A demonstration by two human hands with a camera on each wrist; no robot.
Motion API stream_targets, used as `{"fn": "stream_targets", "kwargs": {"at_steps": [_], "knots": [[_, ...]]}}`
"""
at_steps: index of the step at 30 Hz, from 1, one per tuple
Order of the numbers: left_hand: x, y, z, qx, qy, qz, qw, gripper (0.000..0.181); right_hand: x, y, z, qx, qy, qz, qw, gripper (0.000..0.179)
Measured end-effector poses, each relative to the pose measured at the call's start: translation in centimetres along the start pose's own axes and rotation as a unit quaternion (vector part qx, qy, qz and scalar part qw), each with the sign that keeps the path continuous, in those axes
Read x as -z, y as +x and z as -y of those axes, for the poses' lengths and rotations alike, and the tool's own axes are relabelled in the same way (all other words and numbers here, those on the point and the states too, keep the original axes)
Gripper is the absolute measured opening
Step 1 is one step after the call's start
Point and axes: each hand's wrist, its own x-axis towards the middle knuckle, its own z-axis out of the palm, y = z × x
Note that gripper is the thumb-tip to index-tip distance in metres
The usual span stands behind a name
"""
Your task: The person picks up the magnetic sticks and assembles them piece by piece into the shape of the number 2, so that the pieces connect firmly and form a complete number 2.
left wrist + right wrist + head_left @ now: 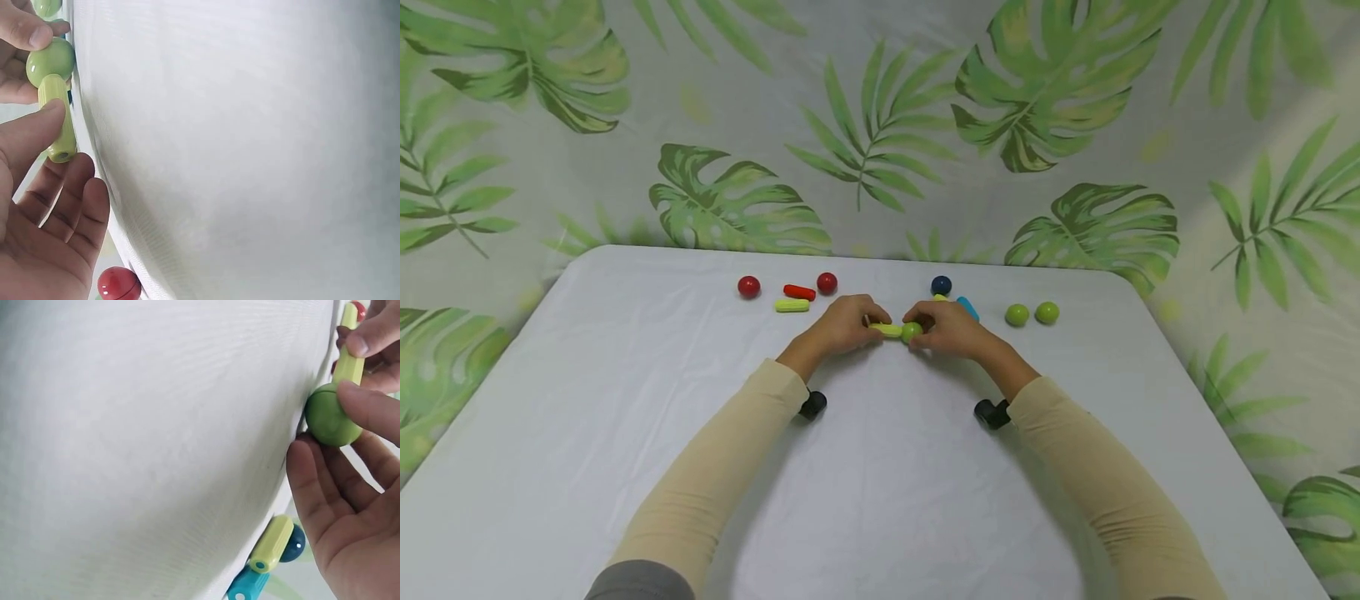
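My left hand (848,323) pinches a yellow-green ridged stick (55,119) between thumb and fingers; a small hole shows in its near end in the left wrist view. My right hand (951,327) grips a green ball (331,415) with thumb and fingertips. Ball and stick meet end to end between the two hands, just above or on the white table; which of these I cannot tell. Close beyond the right hand lie a blue stick (967,308), another yellow-green stick (272,544) and a dark blue ball (942,285).
Left of the hands are two red balls (748,287), a red stick (800,292) and a yellow-green stick (792,306). Two green balls (1017,315) sit to the right. The white table (865,483) ends at a leaf-patterned cloth (880,125). Black wrist cameras (988,414) hang below both sleeves.
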Motion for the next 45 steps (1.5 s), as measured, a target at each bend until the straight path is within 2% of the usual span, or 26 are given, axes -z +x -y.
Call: {"fn": "stream_targets", "kwargs": {"at_steps": [5,14,31,37,42,45], "knots": [[-0.1,0.0,0.0,-0.013,0.002,-0.002,0.9999,0.026,0.1,-0.2,0.0,0.004,0.002,-0.001,1.0,0.036],[-0.1,-0.1,-0.1,-0.011,-0.004,-0.006,0.9999,0.026,0.2,-0.1,-0.3,0.01,0.018,-0.009,0.9997,0.036],[0.0,-0.1,0.0,-0.005,-0.002,-0.005,1.0,0.026,0.2,-0.1,0.4,-0.015,-0.008,-0.002,0.9999,0.038],[0.0,0.0,-0.2,-0.007,0.0,-0.009,0.9999,0.025,0.2,-0.2,0.3,-0.001,-0.007,-0.015,0.9999,0.038],[0.4,-0.3,-0.2,-0.007,0.025,0.008,0.9996,0.033,0.1,-0.2,0.1,0.009,0.006,-0.021,0.9997,0.037],[1.4,-0.8,-0.3,0.003,0.059,0.029,0.9978,0.044,0.1,-0.2,0.0,-0.003,0.016,-0.018,0.9997,0.037]]}}
